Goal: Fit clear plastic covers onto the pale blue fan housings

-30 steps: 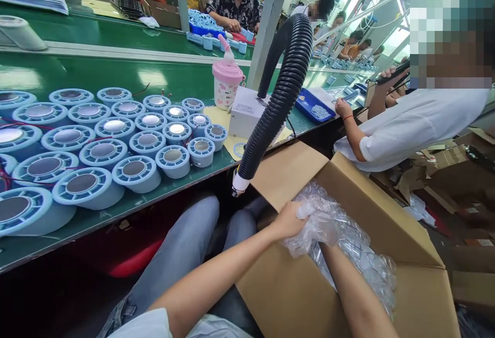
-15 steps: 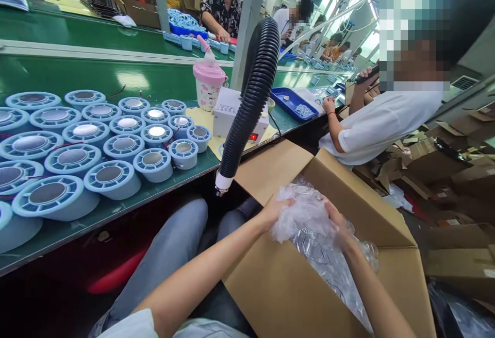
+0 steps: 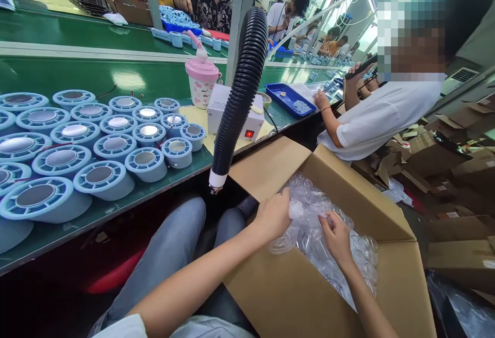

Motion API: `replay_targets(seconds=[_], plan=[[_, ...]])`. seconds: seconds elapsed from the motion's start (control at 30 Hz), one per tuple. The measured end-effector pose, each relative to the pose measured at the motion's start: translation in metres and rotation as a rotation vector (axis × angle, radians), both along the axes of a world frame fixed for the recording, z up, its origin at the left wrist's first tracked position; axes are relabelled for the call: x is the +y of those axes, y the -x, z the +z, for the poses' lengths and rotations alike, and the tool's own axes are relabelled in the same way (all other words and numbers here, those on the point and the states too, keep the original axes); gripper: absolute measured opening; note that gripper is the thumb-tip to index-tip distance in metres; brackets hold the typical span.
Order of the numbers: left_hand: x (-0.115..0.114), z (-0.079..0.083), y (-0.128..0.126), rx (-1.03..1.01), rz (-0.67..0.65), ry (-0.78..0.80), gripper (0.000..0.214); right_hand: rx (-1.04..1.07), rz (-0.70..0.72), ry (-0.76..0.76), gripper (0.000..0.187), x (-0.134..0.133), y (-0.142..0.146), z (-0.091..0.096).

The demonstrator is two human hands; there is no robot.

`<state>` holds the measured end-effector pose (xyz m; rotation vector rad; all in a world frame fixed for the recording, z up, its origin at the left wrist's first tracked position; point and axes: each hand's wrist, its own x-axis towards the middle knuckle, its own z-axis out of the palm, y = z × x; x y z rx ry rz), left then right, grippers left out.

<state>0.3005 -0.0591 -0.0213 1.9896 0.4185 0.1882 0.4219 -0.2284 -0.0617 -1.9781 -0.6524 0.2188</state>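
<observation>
My left hand [image 3: 274, 214] is closed around a bunched part of a thin clear plastic bag [image 3: 309, 208] at the near left side of an open cardboard box [image 3: 296, 297]. Thumb and fingers of my right hand [image 3: 336, 235] pinch the same plastic a short way to the right. Under and around the bag, clear rounded plastic pieces [image 3: 365, 255] fill the box; their exact kind is hard to make out. The box stands tilted in view, its flaps spread, beside my knees.
Several light-blue round parts with metal discs [image 3: 99, 174] stand on the green bench [image 3: 185, 173]. A black flexible hose [image 3: 242, 90] hangs near the box, by a white switch box [image 3: 232, 108]. A pink-lidded cup [image 3: 201, 83] and blue tray [image 3: 290, 100] stand behind. A co-worker [image 3: 386, 111] sits at right.
The bunched plastic between my hands has been pulled out flatter and lower. My right hand has turned from cupping it to pinching it. The view has shifted slightly.
</observation>
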Motion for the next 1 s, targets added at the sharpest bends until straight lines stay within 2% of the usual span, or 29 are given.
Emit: replay_targets(seconds=[0.07,0.1,0.17,0.27,0.33,0.4,0.5,0.63,0.77,0.9,1.0], plan=[[-0.009,0.003,0.003,-0.045,-0.118,-0.024,0.067,-0.001,0.097,0.03,0.017,-0.001,0.008,0.012],[-0.014,0.002,0.003,-0.08,-0.185,-0.015,0.066,0.015,0.147,0.04,0.015,0.001,0.013,0.015],[-0.023,-0.003,0.001,-0.138,-0.236,0.021,0.046,0.06,0.21,0.042,0.016,0.009,0.022,0.016],[-0.019,-0.012,0.0,-0.154,-0.073,0.074,0.014,0.106,0.208,0.048,0.036,0.022,0.021,0.005],[-0.004,-0.015,0.005,-0.161,0.039,0.113,0.01,0.1,0.179,0.089,0.043,0.027,0.007,-0.007],[0.014,-0.014,0.013,-0.184,0.15,0.186,0.009,0.066,0.137,0.177,0.04,0.031,-0.012,-0.022],[0.032,-0.011,0.023,-0.217,0.289,0.352,0.008,-0.012,0.093,0.389,0.031,0.037,-0.038,-0.047],[0.03,-0.009,0.022,-0.228,0.344,0.62,0.011,-0.14,0.049,0.679,0.026,0.049,-0.046,-0.073],[0.024,-0.013,0.018,-0.255,0.368,0.797,0.011,-0.235,-0.012,0.894,0.027,0.055,-0.043,-0.085],[0.036,-0.016,0.021,-0.306,0.446,0.904,0.016,-0.281,-0.039,1.012,0.028,0.05,-0.046,-0.092],[0.044,-0.017,0.022,-0.317,0.478,0.96,0.018,-0.281,-0.018,1.014,0.026,0.05,-0.047,-0.098]])
